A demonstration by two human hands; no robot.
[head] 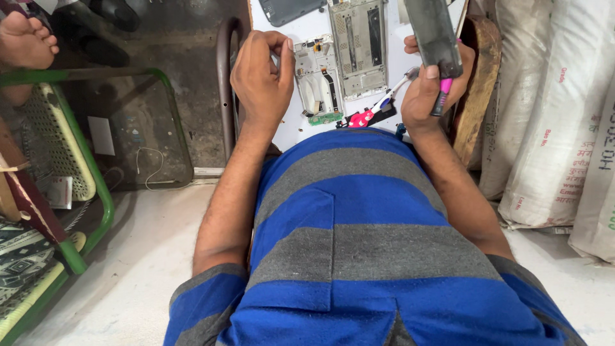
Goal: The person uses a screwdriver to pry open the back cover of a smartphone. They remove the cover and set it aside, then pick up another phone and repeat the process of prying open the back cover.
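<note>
My left hand (261, 72) hovers over the left edge of a small white table (288, 131), fingers curled shut toward the thumb; nothing shows between them. Just right of it lies an opened phone frame (318, 80) with a green circuit piece at its near end. A second, larger phone frame (359, 48) lies beyond it. My right hand (430, 90) grips a dark flat phone panel (434, 32), held upright, together with a pink-handled tool (443, 97). A pink and white toothbrush (375, 109) rests on the table between my hands.
A dark phone back cover (291, 9) lies at the table's far edge. White printed sacks (551, 115) stand at the right behind a curved wooden piece (480, 77). A green-framed stand (96, 173) is at the left. Another person's bare foot (24, 40) shows top left.
</note>
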